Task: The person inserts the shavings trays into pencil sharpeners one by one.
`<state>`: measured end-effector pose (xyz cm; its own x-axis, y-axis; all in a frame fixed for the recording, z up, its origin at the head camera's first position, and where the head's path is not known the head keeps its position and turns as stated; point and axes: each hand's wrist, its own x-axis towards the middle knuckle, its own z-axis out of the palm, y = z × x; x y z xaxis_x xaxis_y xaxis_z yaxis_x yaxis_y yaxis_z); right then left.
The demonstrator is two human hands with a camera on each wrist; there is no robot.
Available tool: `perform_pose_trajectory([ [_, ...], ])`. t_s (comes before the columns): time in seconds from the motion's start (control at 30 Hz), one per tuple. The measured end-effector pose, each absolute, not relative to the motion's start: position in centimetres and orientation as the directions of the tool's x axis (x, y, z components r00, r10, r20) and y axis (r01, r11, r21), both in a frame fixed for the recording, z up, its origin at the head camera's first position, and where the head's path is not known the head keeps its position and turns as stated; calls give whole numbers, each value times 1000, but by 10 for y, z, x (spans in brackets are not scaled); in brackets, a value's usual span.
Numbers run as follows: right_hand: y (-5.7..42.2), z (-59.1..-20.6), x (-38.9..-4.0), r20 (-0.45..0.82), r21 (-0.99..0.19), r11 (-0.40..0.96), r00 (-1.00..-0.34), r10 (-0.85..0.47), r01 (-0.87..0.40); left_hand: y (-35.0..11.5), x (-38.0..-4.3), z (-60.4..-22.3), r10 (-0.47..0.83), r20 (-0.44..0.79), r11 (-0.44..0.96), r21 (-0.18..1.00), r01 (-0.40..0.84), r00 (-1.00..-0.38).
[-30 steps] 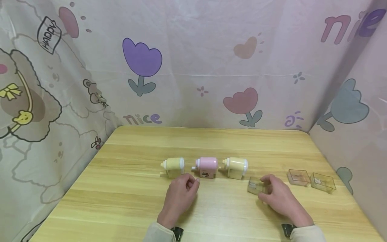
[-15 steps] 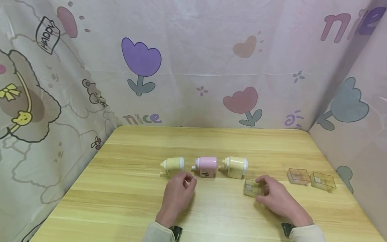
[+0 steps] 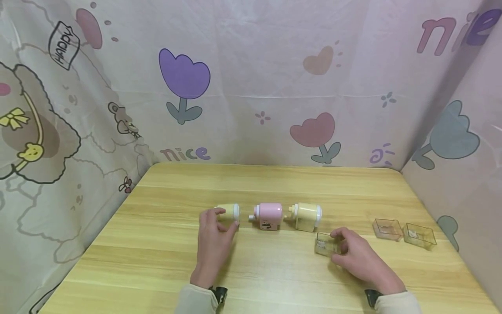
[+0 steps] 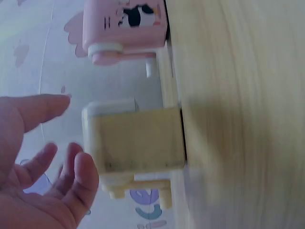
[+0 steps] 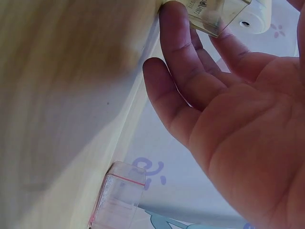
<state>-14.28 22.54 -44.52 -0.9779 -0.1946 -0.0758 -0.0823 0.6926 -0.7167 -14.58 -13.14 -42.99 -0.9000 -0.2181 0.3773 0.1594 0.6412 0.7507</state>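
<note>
Three crank pencil sharpeners stand in a row: a yellow one (image 3: 231, 210) at left, a pink one (image 3: 270, 213) in the middle, another yellow one (image 3: 308, 215) at right. My left hand (image 3: 212, 242) is at the left sharpener, partly covering it. In the left wrist view, thumb and fingers spread apart beside this yellow sharpener (image 4: 143, 140), with a gap visible. On the table, front right of the row, my right hand (image 3: 358, 255) holds a clear yellowish shavings drawer (image 3: 323, 245) by its right end. Fingers hide part of this drawer (image 5: 208, 12) in the right wrist view.
Two more clear drawers, one pinkish (image 3: 387, 230) and one yellowish (image 3: 419, 237), lie near the table's right edge. Printed cloth (image 3: 243, 87) hangs behind and on both sides of the wooden table (image 3: 188, 179).
My left hand has moved left and its fingers have spread around the left sharpener. The right hand has slid the drawer slightly left, then stayed almost still.
</note>
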Motion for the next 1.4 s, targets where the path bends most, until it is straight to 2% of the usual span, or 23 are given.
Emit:
perform_pose_trajectory([
  [0.17,225,-444,-143,-69,-711,697,-978,-198,-91,-142,-148,-432,-245,322,646,757,93,-914],
  [0.4,226,-442,-142,-61,-705,702,-978,-201,-100,-148,-152,-439,-181,183,712,703,-1,-966],
  [0.57,226,-443,-142,-54,-699,707,-978,-202,-108,-149,-150,-442,-157,112,720,693,-36,-981],
  [0.8,226,-444,-143,-62,-707,700,-977,-205,-102,-152,-148,-441,-172,108,686,726,-40,-979],
  [1.03,225,-442,-143,-67,-709,698,-976,-206,-98,-151,-151,-442,-129,123,692,722,-1,-984],
  [1.4,225,-444,-143,-55,-713,693,-977,-207,-107,-151,-151,-443,-119,202,691,720,65,-972],
])
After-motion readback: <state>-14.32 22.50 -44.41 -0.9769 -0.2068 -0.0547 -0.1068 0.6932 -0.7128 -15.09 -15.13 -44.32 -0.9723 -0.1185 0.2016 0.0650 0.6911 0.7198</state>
